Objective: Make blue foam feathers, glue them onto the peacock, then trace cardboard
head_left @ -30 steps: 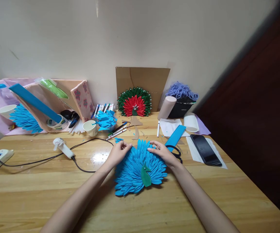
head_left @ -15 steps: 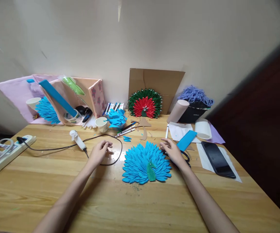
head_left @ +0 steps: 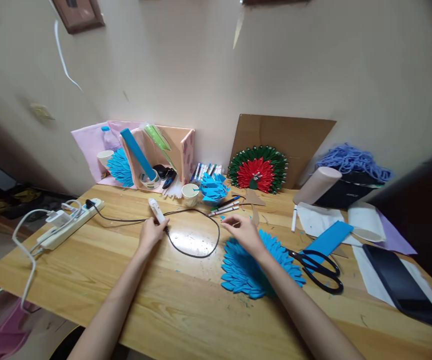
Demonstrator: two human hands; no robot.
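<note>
White plastic glue gun [head_left: 156, 209] gripped low by curled left hand [head_left: 152, 234]; right hand [head_left: 245, 233] half-open, seemingly empty. Black cord [head_left: 197, 257] to be kept clear of blue petalled fan [head_left: 240, 272].

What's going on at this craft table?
A person is working with two bare hands. The left hand has its fingers at the near end of a white corded tool; how firmly it grips is unclear. The right hand is over a blue feathered piece on the table, fingers curled; whether they hold anything can't be told. Black-handled scissors lie right of that piece, and a red-and-green feathered fan stands before a cardboard sheet.
</note>
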